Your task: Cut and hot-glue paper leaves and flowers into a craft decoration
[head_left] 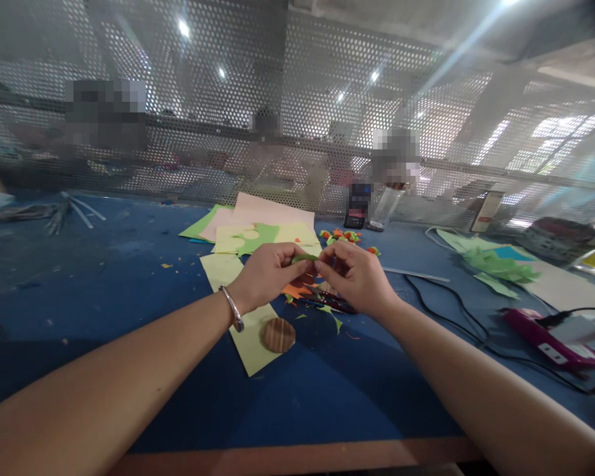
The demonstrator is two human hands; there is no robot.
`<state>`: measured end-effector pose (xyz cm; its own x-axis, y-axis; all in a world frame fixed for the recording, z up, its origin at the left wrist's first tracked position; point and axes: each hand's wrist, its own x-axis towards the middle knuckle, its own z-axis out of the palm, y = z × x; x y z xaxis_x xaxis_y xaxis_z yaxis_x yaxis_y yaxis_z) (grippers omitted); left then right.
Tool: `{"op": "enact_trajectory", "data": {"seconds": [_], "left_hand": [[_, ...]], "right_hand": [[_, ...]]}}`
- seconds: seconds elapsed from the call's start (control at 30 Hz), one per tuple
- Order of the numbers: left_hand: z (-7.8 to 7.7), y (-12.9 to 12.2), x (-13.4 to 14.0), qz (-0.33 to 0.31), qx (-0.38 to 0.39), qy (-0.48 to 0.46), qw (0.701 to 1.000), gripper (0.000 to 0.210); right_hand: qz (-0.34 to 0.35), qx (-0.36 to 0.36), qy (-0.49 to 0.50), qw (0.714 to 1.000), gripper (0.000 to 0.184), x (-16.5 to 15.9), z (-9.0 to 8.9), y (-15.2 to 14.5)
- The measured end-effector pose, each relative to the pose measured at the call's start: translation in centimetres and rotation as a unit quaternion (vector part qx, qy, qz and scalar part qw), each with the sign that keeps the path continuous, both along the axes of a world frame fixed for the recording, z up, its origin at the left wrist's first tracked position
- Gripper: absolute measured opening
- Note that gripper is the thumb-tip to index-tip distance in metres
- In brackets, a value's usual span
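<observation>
A small green piece of paper (303,258) is pinched between the fingertips of both hands above the middle of the table. My left hand (265,276), with a silver bracelet at the wrist, grips its left end. At the other end, the thumb and fingers of my right hand (361,274) are closed on it. Just below the hands lie dark-handled scissors (336,302), partly hidden, among orange and green paper scraps (296,291). Nearer to me, a round wood-grained disc (278,335) rests on a pale yellow paper strip (252,360).
Stacked coloured sheets (272,211) lie behind my hands, beside small orange-and-green paper pieces (344,236). A phone (357,205) and a clear bottle (387,206) stand against the perforated metal screen (322,79). At right are a magenta power strip (550,340), black cables and green paper cutouts (498,264).
</observation>
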<state>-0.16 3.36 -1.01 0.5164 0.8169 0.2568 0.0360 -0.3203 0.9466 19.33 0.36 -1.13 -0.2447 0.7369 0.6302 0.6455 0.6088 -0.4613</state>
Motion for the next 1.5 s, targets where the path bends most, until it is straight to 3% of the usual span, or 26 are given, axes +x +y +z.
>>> {"op": "enact_trajectory", "data": {"seconds": [0.5,1.0,1.37,1.5], "left_hand": [[-0.2,0.1,0.2,-0.022,0.013,-0.052,0.998,0.015],[0.2,0.5,-0.6,-0.004,0.065,0.060,0.996,0.020],[0.4,0.4,-0.9,0.030,0.120,0.136,0.983,0.009],[0.6,0.5,-1.0,0.024,0.103,0.135,0.985,0.008]], "right_hand": [[0.035,-0.081,0.072,0.993,0.011,0.1,-0.5,0.3],[0.059,-0.104,0.044,0.992,0.015,0.3,-0.7,0.3],[0.085,-0.110,0.005,0.990,0.013,0.1,-0.5,0.1],[0.080,-0.112,-0.002,0.990,0.012,0.1,-0.4,0.1]]}}
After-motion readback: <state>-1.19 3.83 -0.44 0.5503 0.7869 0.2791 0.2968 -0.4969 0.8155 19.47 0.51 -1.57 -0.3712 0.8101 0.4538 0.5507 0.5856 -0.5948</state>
